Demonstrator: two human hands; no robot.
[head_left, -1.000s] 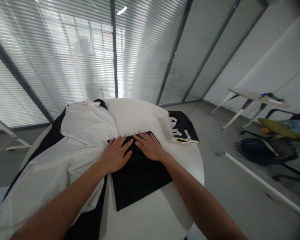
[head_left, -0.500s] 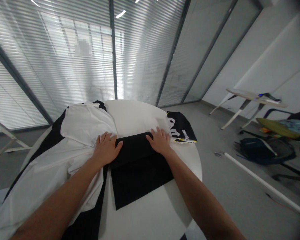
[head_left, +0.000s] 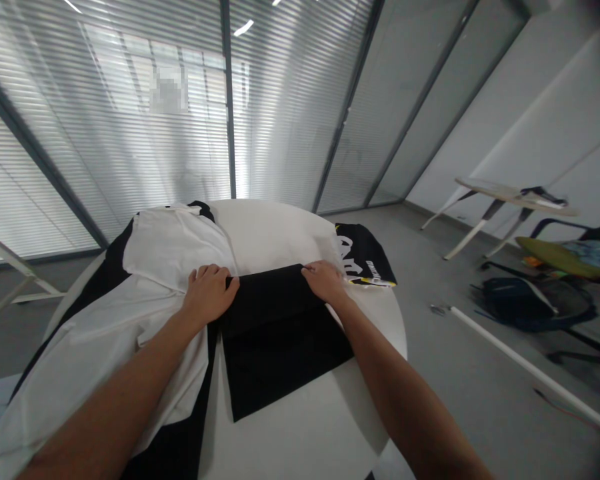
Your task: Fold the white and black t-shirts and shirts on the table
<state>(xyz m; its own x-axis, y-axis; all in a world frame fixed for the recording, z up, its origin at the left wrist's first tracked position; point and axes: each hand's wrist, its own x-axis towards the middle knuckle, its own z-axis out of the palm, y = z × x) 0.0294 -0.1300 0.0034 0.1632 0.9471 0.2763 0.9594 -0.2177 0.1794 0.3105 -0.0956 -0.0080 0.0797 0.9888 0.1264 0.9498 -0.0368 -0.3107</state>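
Observation:
A folded black garment point(head_left: 280, 360) lies in front of me on a white round table point(head_left: 275, 230); its exact kind cannot be told. At its far left corner, my left hand point(head_left: 207, 293) curls its fingers over the edge, thumb on the cloth. My right hand point(head_left: 325, 280) grips the far right corner, its fingertips partly hidden. Left of the black cloth a large white-and-black garment point(head_left: 115, 353) is spread, creased, reaching over the table's left side. Just beyond my right hand lies a black printed piece of clothing point(head_left: 367, 257) with white lettering and yellow trim.
Blinds behind a glass partition point(head_left: 180, 153) rise beyond the table. To the right are a small table point(head_left: 510, 193), a chair with a yellow-green seat point(head_left: 565, 257), a dark bag point(head_left: 535, 303) and a white pole point(head_left: 520, 360) on the floor. A light metal leg point(head_left: 25, 267) stands at left.
Both hands were laid flatter with fingers spread on the cloth; now their fingers are curled at its far corners. The garments have hardly moved.

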